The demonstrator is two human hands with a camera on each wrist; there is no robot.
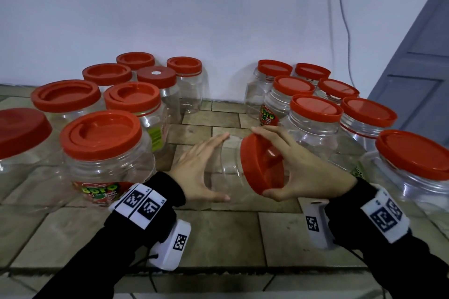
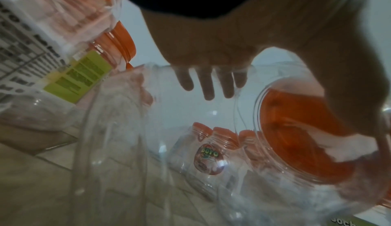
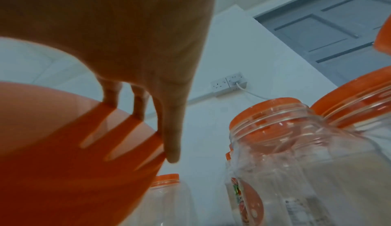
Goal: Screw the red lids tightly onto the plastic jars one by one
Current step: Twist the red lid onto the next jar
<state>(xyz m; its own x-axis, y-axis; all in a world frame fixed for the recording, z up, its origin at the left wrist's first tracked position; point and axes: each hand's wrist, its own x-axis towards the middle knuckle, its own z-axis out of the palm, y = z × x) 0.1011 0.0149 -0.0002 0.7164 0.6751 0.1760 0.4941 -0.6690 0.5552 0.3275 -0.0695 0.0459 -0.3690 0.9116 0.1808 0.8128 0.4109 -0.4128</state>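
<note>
Jar, clear plastic, tipped sideways, held above the tiled surface near its front edge, between two clusters of lidded jars. Left hand grips its body, thumb beneath. Right hand clasps red lid at the mouth.

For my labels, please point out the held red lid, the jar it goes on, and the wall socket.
red lid (image 1: 252,167), head view, its outer rim.
tilted jar (image 1: 227,162), head view, clear wall left of the lid.
wall socket (image 3: 229,83), right wrist view, its white faceplate.
</note>
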